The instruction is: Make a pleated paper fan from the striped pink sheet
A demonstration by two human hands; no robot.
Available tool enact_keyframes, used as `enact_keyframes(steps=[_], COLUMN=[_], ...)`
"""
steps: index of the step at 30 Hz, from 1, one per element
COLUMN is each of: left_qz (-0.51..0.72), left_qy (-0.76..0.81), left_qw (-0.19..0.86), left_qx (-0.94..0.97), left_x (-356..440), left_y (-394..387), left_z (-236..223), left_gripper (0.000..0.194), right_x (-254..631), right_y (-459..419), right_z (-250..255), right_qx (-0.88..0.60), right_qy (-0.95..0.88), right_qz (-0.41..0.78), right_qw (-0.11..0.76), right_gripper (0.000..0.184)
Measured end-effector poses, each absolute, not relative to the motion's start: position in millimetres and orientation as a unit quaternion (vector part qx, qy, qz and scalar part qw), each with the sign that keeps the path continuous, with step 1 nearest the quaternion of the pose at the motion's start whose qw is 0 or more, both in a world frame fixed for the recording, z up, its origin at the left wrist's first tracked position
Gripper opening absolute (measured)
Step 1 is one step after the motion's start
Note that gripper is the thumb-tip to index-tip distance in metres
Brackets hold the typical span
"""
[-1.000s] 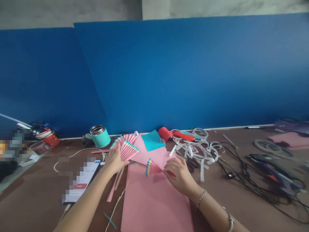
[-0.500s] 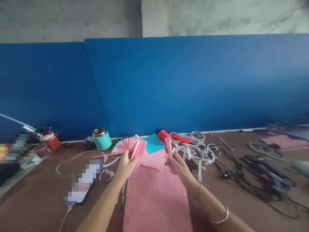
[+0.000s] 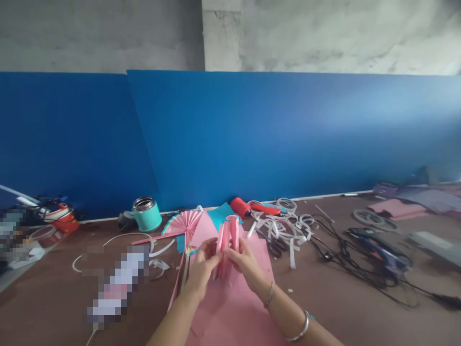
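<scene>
Left grip [image 3: 204, 265]: mine, closed on folded pink paper [image 3: 224, 240]. Right grip [image 3: 245, 263]: mine, closed on the same bundle; which folds each of my grips bears, I cannot tell. Bundle position: upright, between my fingers, above the long pink sheet [image 3: 237, 310]. Pleated fan [image 3: 184, 224], pink, spread open, beyond my left grip. Turquoise sheet [image 3: 219, 214], one, beyond the bundle. Red roll [image 3: 240, 207], one, beside it. White strips [image 3: 292, 259], tangled, to the right. Scissors [image 3: 276, 248], black-handled, near them. Mint-green mug [image 3: 148, 217], open, far left on the brown surface [image 3: 324, 312].
</scene>
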State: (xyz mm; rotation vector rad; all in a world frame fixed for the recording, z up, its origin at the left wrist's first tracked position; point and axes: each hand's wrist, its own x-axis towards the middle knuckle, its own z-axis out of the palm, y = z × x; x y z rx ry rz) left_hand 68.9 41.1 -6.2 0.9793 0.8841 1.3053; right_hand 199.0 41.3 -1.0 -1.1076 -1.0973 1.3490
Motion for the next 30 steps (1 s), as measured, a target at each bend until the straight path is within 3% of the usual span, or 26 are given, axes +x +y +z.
enact_keyframes(steps=[17, 23, 30], left_qz=[0.510, 0.470, 0.452], left_qy=[0.314, 0.325, 0.311], left_qw=[0.719, 0.756, 0.769], left_qx=[0.352, 0.320, 0.327], left_x=[59, 59, 66], left_y=[44, 36, 34], left_z=[-9, -9, -17], left_gripper=[0.040, 0.047, 0.036], right_x=[226, 226, 224], right_y=[47, 45, 41], right_z=[-9, -12, -11], right_qx=[-0.338, -0.309, -0.233], right_qy=[-0.440, -0.415, -0.424], right_qz=[0.646, 0.715, 0.756], right_qw=[0.524, 0.470, 0.441], right_gripper=[0.040, 0.050, 0.042])
